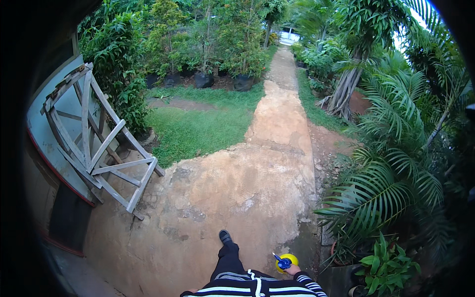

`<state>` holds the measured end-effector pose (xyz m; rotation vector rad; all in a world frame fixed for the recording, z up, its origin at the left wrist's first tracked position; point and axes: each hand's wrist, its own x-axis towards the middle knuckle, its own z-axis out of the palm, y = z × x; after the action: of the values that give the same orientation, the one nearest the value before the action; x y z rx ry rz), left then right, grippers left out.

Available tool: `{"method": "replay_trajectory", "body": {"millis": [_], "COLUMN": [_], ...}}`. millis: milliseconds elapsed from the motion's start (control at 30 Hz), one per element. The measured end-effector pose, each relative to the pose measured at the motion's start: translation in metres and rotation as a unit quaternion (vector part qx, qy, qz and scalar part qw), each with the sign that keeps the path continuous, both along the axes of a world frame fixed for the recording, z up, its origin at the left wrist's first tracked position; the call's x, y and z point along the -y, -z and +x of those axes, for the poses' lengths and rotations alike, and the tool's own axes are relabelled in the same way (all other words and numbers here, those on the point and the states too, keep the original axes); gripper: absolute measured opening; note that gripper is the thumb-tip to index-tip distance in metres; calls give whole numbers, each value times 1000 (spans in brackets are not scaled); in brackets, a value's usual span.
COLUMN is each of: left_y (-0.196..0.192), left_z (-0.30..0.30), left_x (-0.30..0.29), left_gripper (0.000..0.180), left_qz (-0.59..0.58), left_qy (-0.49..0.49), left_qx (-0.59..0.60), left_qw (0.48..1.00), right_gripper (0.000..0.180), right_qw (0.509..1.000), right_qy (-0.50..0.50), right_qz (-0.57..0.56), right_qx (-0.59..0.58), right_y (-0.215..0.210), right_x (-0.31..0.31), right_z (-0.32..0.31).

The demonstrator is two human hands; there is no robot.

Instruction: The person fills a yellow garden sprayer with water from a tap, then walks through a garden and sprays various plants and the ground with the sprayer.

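Low on the right, my right hand (293, 270), coming out of a striped sleeve, is closed around the blue top of a spray bottle (295, 259). Its rounded body is yellow, and the blue head with a thin nozzle points forward and left. The bottle hangs beside my body above the paved path. Of my left hand (190, 292) only a small patch of skin shows at the lower edge, by my striped top; its fingers are hidden. One foot in a dark shoe (225, 236) is stretched forward on the path.
A worn concrete path (277, 116) runs ahead between plants. On the left a wooden frame (106, 143) leans by a pale wall, with grass (198, 126) beyond. Several black plant bags (203, 80) stand farther back. Palm fronds (371, 190) and a potted leafy plant (388, 267) crowd the right edge.
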<state>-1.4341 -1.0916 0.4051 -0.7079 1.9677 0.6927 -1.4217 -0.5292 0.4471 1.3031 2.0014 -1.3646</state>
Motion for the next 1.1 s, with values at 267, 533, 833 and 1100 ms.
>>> {"method": "replay_trajectory", "body": {"millis": [267, 533, 833, 1100], "left_y": [13, 31, 41, 14], "left_z": [-237, -537, -721, -823], "left_x": [-16, -139, -219, -234], "left_gripper": [30, 30, 53, 46], "left_qz": [23, 115, 35, -9], "left_qy": [27, 12, 108, -48], "left_qx": [-7, -102, -33, 23], "left_qw": [999, 988, 993, 999], "right_gripper": [40, 44, 48, 53], "right_qw": [999, 996, 982, 949], "right_qy": [-6, -38, -146, -270], "right_qz": [27, 43, 107, 142], "right_qx": [29, 65, 62, 81], "right_y": [-15, -14, -11, -35], "right_x": [-33, -56, -134, -199], "right_z": [-186, -371, -674, -888]}}
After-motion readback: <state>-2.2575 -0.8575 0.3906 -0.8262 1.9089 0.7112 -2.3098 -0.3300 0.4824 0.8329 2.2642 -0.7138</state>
